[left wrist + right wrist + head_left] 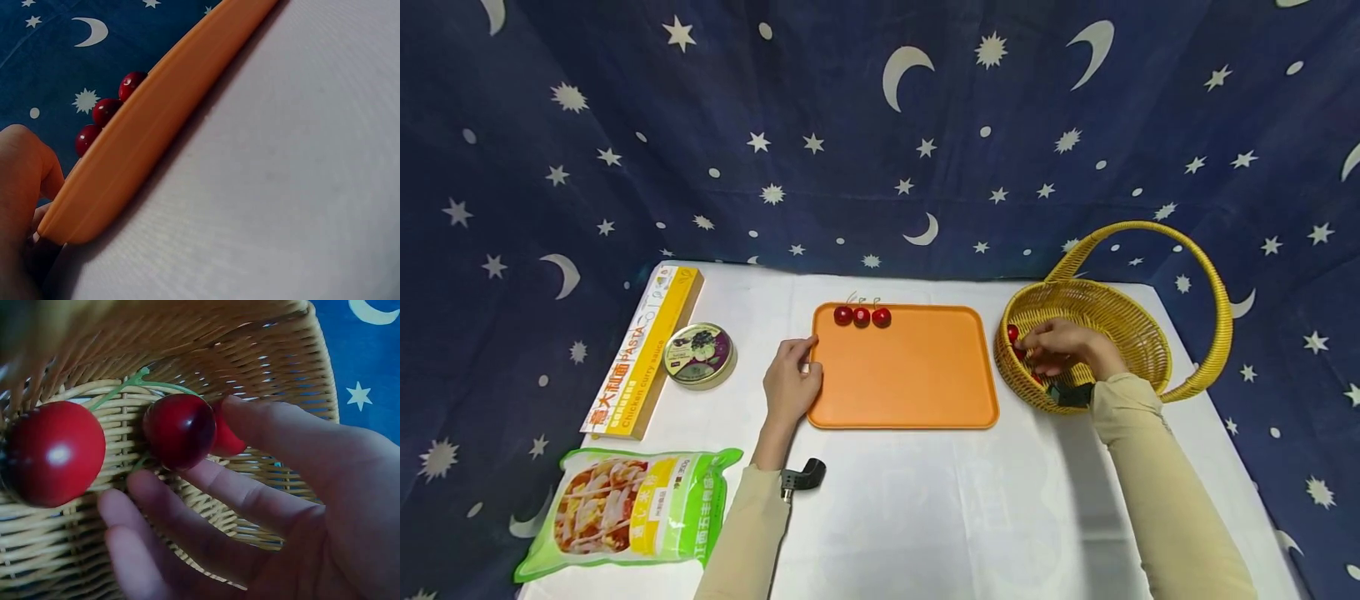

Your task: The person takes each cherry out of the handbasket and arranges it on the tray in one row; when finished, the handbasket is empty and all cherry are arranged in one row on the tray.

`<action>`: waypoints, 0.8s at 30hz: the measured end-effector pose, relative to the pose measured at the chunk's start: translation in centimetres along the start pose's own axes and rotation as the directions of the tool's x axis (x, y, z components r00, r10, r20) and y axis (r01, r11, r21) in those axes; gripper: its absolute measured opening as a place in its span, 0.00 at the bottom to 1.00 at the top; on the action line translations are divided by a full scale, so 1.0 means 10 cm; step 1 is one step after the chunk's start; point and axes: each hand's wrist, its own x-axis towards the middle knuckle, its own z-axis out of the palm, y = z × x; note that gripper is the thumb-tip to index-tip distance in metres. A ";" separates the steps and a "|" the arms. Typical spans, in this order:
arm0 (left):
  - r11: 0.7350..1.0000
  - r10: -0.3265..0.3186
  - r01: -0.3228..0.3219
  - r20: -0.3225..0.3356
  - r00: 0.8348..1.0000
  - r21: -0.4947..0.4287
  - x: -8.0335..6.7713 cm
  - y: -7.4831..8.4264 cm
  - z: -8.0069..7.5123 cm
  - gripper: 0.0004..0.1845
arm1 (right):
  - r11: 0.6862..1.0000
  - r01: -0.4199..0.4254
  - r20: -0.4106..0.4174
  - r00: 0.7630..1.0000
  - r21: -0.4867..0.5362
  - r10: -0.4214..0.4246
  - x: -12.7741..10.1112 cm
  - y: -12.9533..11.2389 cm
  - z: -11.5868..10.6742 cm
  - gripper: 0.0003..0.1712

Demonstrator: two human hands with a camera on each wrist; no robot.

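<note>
My left hand [792, 382] holds the left rim of an orange tray [910, 375], its thumb and fingers at the edge. Three red cherries [861, 317] with stems sit in a row at the tray's far left. Inside a yellow wicker basket [1131, 325] on the right, my right hand [1063, 346] reaches down among more cherries. In the right wrist view its fingers are spread and loosely bent around a dark red cherry [180, 432]. The thumb overlaps another cherry behind it, and a larger-looking cherry [56, 453] lies beyond the fingertips.
Left of the tray are a round tin [700, 356], a yellow and white pasta box [643, 354] and a green food bag [632, 504]. The basket's tall handle [1223, 317] arches out on the right. A dark blue starry cloth [842, 225] hangs behind the white table [895, 508].
</note>
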 end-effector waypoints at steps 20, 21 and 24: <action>1.000 -0.007 0.007 0.005 1.000 -0.014 0.00 0.00 -0.02 0.23 | 0.995 0.060 -0.008 0.998 0.085 -0.060 -0.02 -0.09 0.06 0.14; 1.000 -0.005 0.005 0.004 1.000 -0.015 0.01 0.00 -0.02 0.23 | 0.993 0.074 -0.016 0.997 0.088 -0.073 -0.05 -0.11 0.05 0.15; 1.000 -0.005 0.005 0.004 1.000 -0.013 0.01 0.01 -0.03 0.23 | 0.990 0.118 -0.059 0.992 0.081 -0.113 -0.14 -0.16 0.00 0.18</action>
